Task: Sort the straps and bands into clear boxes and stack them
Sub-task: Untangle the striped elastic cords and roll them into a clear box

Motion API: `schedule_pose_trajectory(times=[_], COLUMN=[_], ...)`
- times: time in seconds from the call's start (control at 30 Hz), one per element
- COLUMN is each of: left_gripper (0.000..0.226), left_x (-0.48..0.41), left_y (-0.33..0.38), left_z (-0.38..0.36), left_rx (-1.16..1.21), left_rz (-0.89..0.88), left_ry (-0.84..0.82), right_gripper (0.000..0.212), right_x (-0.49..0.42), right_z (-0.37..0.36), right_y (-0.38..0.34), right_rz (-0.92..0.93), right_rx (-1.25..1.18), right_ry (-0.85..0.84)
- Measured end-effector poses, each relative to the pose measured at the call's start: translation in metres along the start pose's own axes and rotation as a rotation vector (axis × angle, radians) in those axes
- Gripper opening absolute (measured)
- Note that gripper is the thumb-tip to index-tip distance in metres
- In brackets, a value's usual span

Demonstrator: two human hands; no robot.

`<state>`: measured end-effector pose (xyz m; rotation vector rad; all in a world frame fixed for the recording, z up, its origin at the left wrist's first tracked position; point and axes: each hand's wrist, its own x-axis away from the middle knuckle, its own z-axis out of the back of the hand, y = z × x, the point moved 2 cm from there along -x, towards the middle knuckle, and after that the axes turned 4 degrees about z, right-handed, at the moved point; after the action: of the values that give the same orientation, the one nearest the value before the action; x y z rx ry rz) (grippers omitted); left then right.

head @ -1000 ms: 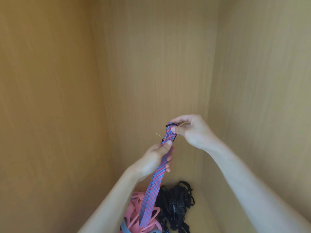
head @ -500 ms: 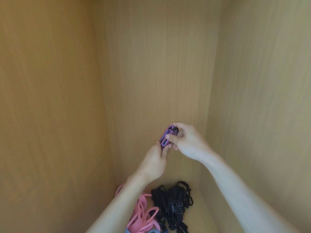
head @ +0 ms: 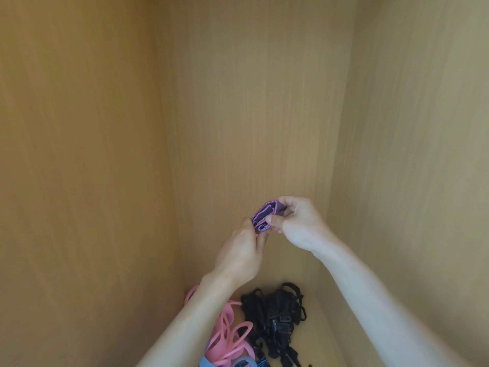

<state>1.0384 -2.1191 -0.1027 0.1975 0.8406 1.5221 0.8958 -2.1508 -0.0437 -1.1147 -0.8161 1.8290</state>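
Where the hands meet: striped strap (head: pixel 264 217), purple with red and blue edges, folded into a small layered bundle. It is held in the air, high above the black straps (head: pixel 275 313) and well apart from them.
Left hand (head: pixel 243 250): reaches up to the bundle from below. Grip pinches the bundle's lower end with thumb and fingertips. Above the black straps, no contact with them.
Right hand (head: pixel 299 221): grip clamps the bundle's upper part, thumb on the near face, fingers curled behind. Above the black straps, slightly to their right.
Black straps: tangled heap with buckles, lying on the cupboard floor (head: pixel 317 327).
Pink bands (head: pixel 227 337): loose loops just left of the black straps, against their left edge. Partly hidden by the left forearm.
Blue band (head: pixel 209 362): pale blue, nearer the camera than the black straps. Cut off by the frame edge.
Back panel (head: pixel 251 115): plain wood, rising behind the black straps.
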Motion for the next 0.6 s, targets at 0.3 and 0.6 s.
schedule_pose_trajectory(times=[0.3,0.6], left_gripper=[0.011,0.025], left_x=[0.005,0.014], left_y=[0.006,0.013], left_z=[-0.008,-0.011], left_rx=[0.542,0.638], left_rz=[-0.056,-0.030], left_ry=[-0.202,-0.173], right_gripper=[0.033,0.021], right_x=[-0.008,0.000], right_z=[0.009,0.004], right_y=[0.008,0.024], right_rz=[-0.055,-0.088], right_rx=[-0.133,-0.283], right_ry=[-0.067,-0.060])
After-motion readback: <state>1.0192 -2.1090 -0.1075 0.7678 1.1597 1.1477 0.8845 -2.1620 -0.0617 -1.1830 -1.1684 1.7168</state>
